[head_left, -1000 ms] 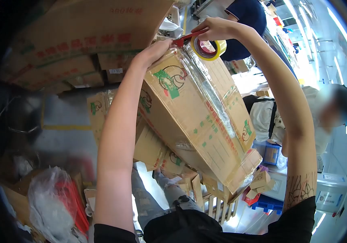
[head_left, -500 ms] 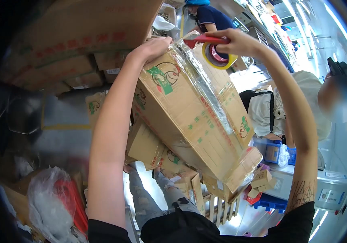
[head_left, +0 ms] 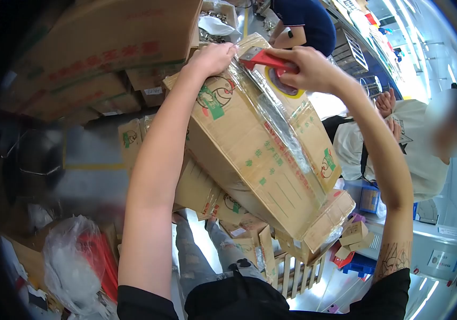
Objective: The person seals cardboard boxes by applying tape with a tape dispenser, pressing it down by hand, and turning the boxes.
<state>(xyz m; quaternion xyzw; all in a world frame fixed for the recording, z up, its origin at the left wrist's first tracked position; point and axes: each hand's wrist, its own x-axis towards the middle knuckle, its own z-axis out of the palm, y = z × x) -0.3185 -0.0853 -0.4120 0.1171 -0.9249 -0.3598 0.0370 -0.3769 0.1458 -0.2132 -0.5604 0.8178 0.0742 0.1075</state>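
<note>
A large cardboard carton (head_left: pixel 249 154) lies at a slant in front of me, with clear tape along its top seam. My right hand (head_left: pixel 309 68) is wrapped round the handle of a red tape dispenser (head_left: pixel 263 57), which sits over the seam near the carton's far end. A yellow-rimmed tape roll (head_left: pixel 283 84) hangs in the dispenser below my fingers. At the far left corner of the carton rests my left hand (head_left: pixel 215 58), its fingers curled over the edge; what lies under the fingertips is hidden.
Stacked cartons (head_left: pixel 106 53) stand at the upper left. A person in dark blue (head_left: pixel 308 26) bends beyond the carton; another in a pale top (head_left: pixel 420 144) is at the right. A plastic bag (head_left: pixel 74 261) lies lower left, a wooden pallet (head_left: pixel 300 274) below the carton.
My right hand and the dispenser have come down and nearer over the carton's seam. My left hand stays at the far corner. The person at the right has raised their hands into view.
</note>
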